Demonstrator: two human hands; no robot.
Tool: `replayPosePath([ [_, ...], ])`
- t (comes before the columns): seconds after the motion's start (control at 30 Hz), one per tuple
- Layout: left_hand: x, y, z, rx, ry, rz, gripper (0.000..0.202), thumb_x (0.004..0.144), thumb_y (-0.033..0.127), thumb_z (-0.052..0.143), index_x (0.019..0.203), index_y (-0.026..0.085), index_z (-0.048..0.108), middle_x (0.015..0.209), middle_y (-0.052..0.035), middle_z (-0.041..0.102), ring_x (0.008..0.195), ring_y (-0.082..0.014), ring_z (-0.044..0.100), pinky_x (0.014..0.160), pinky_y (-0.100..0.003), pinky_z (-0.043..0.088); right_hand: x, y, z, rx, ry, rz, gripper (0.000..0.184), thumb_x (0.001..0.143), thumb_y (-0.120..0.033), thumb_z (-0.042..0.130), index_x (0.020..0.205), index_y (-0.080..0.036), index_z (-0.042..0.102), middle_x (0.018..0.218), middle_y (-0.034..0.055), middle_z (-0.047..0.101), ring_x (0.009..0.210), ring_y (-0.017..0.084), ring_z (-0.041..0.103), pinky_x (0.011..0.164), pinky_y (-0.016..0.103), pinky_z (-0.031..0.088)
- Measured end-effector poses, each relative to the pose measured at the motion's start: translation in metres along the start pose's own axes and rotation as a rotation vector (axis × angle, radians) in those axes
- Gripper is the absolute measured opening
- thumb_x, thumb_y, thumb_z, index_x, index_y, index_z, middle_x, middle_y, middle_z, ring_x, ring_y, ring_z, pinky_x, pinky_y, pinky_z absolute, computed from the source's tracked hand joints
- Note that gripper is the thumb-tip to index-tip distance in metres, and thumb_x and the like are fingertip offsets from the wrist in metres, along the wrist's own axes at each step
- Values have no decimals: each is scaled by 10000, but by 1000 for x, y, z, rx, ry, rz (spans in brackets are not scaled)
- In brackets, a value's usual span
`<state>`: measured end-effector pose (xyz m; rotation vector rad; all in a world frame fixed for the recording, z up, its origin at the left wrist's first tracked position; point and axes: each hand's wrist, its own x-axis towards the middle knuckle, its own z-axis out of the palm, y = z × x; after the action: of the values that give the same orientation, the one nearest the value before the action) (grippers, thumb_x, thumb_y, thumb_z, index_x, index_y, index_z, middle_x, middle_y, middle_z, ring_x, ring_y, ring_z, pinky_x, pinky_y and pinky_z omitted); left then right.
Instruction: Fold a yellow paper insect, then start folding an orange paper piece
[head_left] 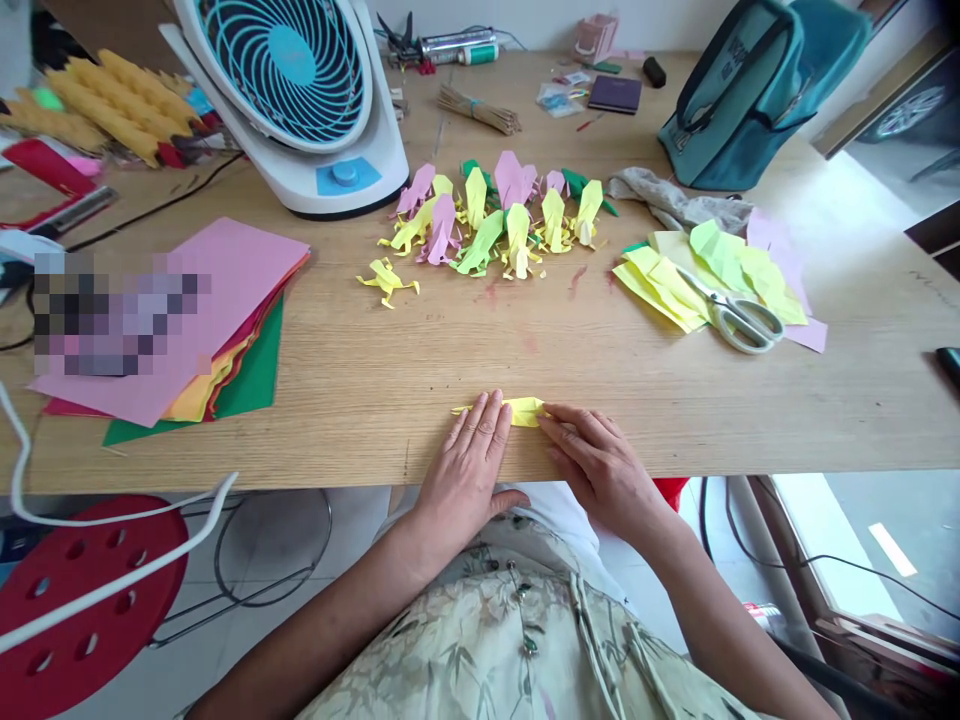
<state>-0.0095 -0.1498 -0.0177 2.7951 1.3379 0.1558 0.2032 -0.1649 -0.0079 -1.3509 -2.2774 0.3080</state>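
A small folded piece of yellow paper [525, 411] lies flat near the front edge of the table. My left hand [474, 455] presses down on its left part with straight fingers, and a thin yellow tip pokes out beyond them. At the paper's right end, the fingertips of my right hand [600, 465] touch it, the fingers bent and close together. Farther back stands a cluster of folded paper figures [517, 222] in yellow, pink and green. One yellow figure with spread legs [388, 280] sits apart at the cluster's left.
To the left are stacked coloured sheets [232, 260] and a white fan [300, 100]. On the right, scissors [742, 320] rest on loose yellow and green paper [660, 285], near a grey cloth [675, 195] and a teal bag [750, 100]. A red stool [90, 600] is below left.
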Motion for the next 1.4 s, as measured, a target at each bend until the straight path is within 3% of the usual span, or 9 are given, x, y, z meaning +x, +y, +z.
replayPosePath([
  [0.37,4,5,-5,34,-36,-41,972,807,629,617,1507,31,305,1587,-217,263,1476,-335,262,1176,-462,321,4,-3,-3,-245,-112,-78,373,974,-214,469,1330,-175,570,1360,137,573,1071,269,556,918,438,454],
  [0.57,4,7,-5,61,-40,-28,971,798,598,656,1514,47,301,1583,-229,265,1476,-352,253,1160,-477,341,6,-8,-5,-271,-123,-85,432,974,-277,481,1400,-207,505,1385,136,550,1061,275,550,901,441,456],
  [0.87,4,2,-4,67,-47,-13,1004,765,606,686,1515,59,303,1586,-214,265,1474,-343,262,1167,-472,327,4,-10,0,-327,-134,-78,383,979,-288,468,1332,-186,577,1372,133,566,1073,289,539,894,445,469],
  [1.23,1,0,-3,16,-30,-10,979,788,591,674,1520,69,287,1596,-203,242,1482,-332,246,1174,-458,312,0,-15,1,-267,-105,-70,374,969,-257,494,1304,-124,591,1440,164,515,1224,292,510,1045,482,421],
  [1.4,1,-1,1,0,-41,-12,1040,755,596,700,1531,68,253,1610,-178,211,1494,-320,212,1188,-464,299,-3,-17,4,-282,11,-20,380,980,-298,481,1298,-117,581,1424,139,547,1260,270,506,1113,484,338],
])
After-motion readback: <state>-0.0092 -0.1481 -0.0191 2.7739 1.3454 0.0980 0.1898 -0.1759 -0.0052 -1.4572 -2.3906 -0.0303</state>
